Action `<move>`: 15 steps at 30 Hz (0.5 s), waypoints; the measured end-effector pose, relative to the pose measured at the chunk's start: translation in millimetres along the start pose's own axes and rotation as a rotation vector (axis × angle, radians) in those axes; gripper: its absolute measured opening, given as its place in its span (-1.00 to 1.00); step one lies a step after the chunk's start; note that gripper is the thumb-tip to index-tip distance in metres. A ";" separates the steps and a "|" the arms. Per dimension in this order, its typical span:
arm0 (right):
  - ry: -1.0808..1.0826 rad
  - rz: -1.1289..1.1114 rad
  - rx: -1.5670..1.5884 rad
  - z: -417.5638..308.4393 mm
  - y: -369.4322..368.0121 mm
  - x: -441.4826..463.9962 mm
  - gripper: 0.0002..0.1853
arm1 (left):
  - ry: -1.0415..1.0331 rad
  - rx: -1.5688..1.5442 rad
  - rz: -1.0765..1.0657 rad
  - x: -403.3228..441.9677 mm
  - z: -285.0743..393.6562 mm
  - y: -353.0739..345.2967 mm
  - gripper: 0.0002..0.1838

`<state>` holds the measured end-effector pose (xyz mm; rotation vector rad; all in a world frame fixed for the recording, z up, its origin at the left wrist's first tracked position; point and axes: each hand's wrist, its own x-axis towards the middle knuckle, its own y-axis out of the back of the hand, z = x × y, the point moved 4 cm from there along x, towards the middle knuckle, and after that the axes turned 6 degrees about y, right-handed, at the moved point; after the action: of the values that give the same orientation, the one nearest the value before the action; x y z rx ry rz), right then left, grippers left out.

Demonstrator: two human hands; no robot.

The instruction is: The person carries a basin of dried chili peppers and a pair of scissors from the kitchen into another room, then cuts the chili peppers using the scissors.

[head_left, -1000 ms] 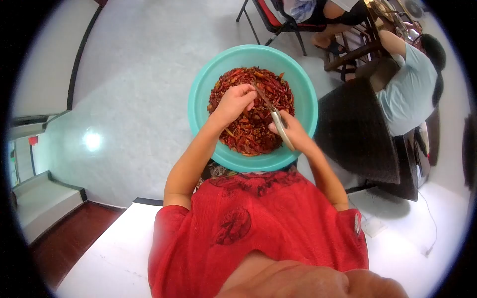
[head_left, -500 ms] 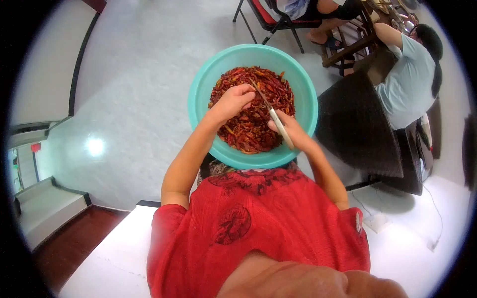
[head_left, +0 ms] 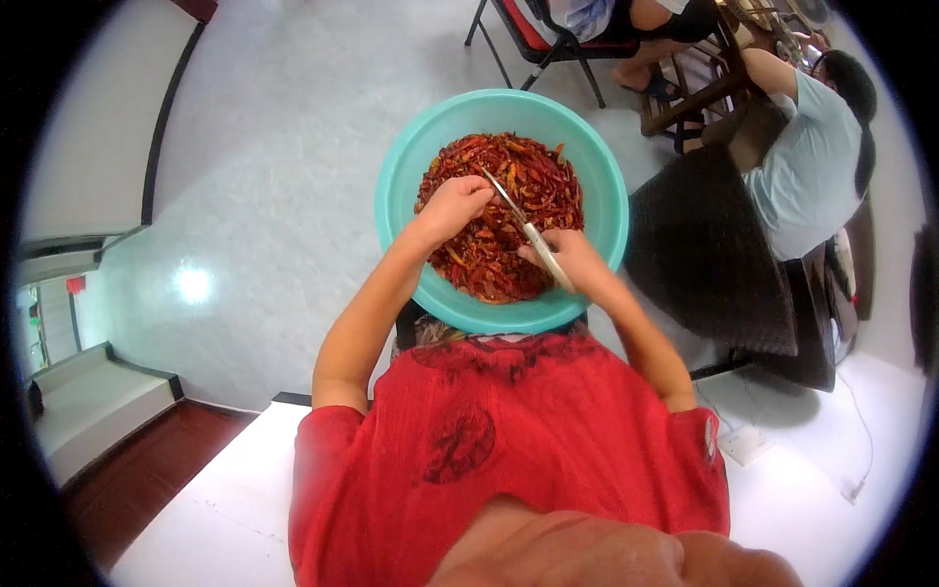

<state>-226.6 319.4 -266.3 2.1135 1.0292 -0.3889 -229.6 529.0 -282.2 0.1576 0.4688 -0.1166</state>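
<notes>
Head view, scissors (head_left: 532, 233) in right fingers (head_left: 556, 238), chillies (head_left: 501, 282) below

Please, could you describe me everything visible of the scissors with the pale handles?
The pale-handled metal scissors are in the right hand, over dried red chilies in the round turquoise basin. The slim, shiny blades point away from the person, slanting left, tips close to the left hand. Exactly how far they are open is too small to tell.
</notes>
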 end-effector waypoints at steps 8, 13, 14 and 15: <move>0.201 0.189 0.062 4.5 -1.5 5.9 -0.29 | 0.082 -0.183 0.012 -4.5 1.7 2.5 -0.82; 0.179 0.187 0.062 6.4 -3.8 8.6 -0.29 | -0.101 -0.081 0.051 1.4 -5.5 -3.8 -0.80; 0.153 0.169 0.061 5.1 -3.3 7.8 -0.30 | -0.103 -0.040 0.049 1.4 -5.5 -2.3 -0.77; 0.128 0.151 0.060 4.7 -3.5 7.5 -0.31 | -0.105 0.001 0.048 1.9 -5.6 -0.4 -0.72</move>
<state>-224.3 321.5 -275.3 2.2771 0.9320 -0.2144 -230.4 529.5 -288.0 0.1624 0.3605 -0.0778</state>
